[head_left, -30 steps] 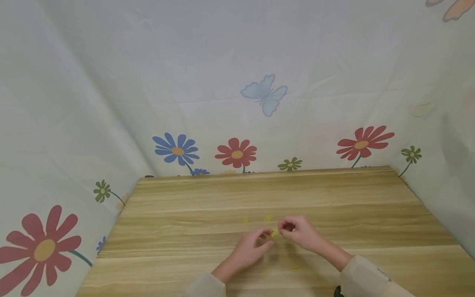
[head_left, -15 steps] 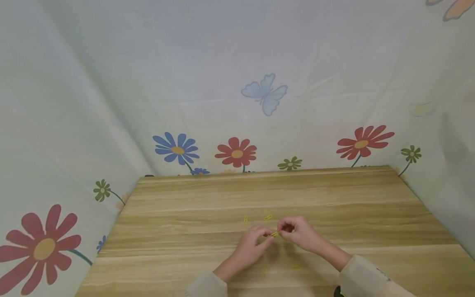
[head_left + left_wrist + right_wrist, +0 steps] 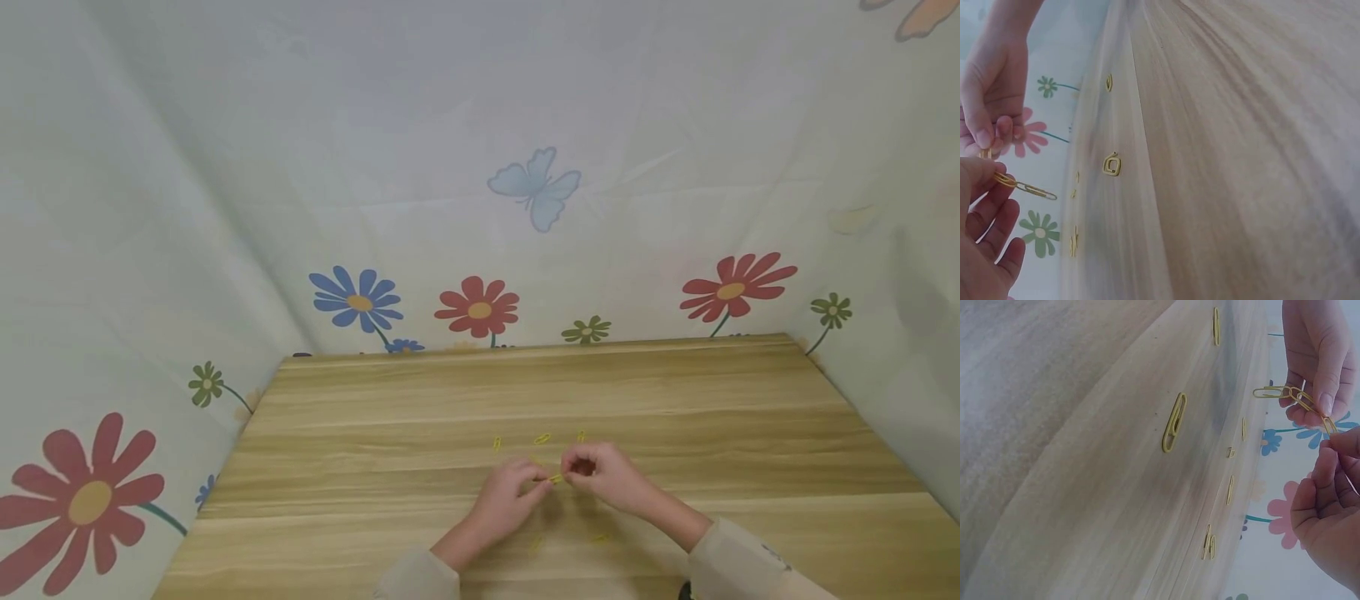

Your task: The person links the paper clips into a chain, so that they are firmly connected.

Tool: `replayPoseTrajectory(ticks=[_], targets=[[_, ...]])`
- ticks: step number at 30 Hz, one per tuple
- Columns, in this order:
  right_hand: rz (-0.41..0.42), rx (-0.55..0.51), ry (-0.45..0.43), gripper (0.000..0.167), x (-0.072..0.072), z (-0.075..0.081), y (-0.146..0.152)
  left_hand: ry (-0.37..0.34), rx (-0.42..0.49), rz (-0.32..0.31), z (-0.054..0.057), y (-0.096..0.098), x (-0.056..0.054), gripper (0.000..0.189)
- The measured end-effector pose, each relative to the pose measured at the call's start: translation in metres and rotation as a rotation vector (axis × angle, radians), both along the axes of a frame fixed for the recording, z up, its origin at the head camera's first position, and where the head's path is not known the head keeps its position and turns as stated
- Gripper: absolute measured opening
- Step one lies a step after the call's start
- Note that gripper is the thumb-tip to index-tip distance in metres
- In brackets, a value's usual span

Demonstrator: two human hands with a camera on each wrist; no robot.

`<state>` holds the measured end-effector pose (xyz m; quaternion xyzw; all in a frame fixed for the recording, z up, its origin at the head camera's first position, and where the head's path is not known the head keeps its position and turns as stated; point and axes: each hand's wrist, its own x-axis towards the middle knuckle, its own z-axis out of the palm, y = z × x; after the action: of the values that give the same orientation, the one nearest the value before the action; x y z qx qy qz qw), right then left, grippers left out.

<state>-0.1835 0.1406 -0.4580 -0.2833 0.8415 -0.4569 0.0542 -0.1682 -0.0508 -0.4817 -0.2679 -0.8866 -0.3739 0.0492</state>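
Half a second ago my right hand (image 3: 611,477) sat a little higher; now it has dropped slightly, so a paper clip (image 3: 581,436) behind it shows more fully. A second ago the fingers of my left hand (image 3: 510,497) stood apart around the piece; now its thumb and finger pinch the paper-clip chain (image 3: 1302,399), which is up off the table between my hands. One end clip of the chain sticks out free past my left fingertips. My right thumb and forefinger pinch the yellow clip (image 3: 1330,426) at the other end, where my two hands almost meet.

The table (image 3: 337,433) has a light wood-grain top. More yellow paper clips (image 3: 1174,423) lie scattered on it, some beyond my hands and some on my near side. Around the table hangs a white cloth backdrop (image 3: 420,125) printed with red, blue and green flowers and a pale blue butterfly (image 3: 534,190).

My fingertips hide part of the pinched clip, so I can't tell whether it is already linked. The clips nearest me look faint and blurred from above. An orange butterfly (image 3: 926,18) is cut off at the top right corner, and a dark object (image 3: 685,592) by my right sleeve (image 3: 738,560) is cropped beyond naming.
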Motion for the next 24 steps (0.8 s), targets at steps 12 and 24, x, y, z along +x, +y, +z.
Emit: replayPoseTrajectory(ticks=[12, 24], targets=[[0.088, -0.095, 0.077, 0.006, 0.001, -0.008, 0.003, 0.069, -0.013, 0.076, -0.004, -0.011, -0.002, 0.014], [0.146, 0.101, 0.104, 0.009, 0.007, -0.025, -0.01, 0.077, -0.021, 0.17, -0.005, -0.026, -0.004, 0.012]])
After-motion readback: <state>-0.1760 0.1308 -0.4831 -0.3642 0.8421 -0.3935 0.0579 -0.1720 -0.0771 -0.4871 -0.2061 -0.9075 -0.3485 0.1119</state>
